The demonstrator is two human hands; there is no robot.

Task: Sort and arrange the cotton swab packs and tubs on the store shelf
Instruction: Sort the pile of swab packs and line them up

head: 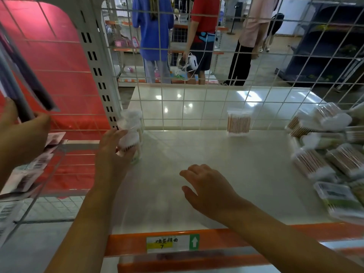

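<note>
The left hand [116, 148], its grip around a swab tub [131, 134], should seat it upright against the shelf [197, 154] corner while the right hand [206, 186] hovers slack.

Your left hand [113, 152] grips a clear swab tub [131, 134] at the shelf's [216, 154] far-left corner. Your right hand [206, 186] hovers, fingers relaxed, above bare shelf. One swab pack [238, 123] stands upright against the wire grid [197, 56]; blurred heap of packs [331, 150] at right.
</note>
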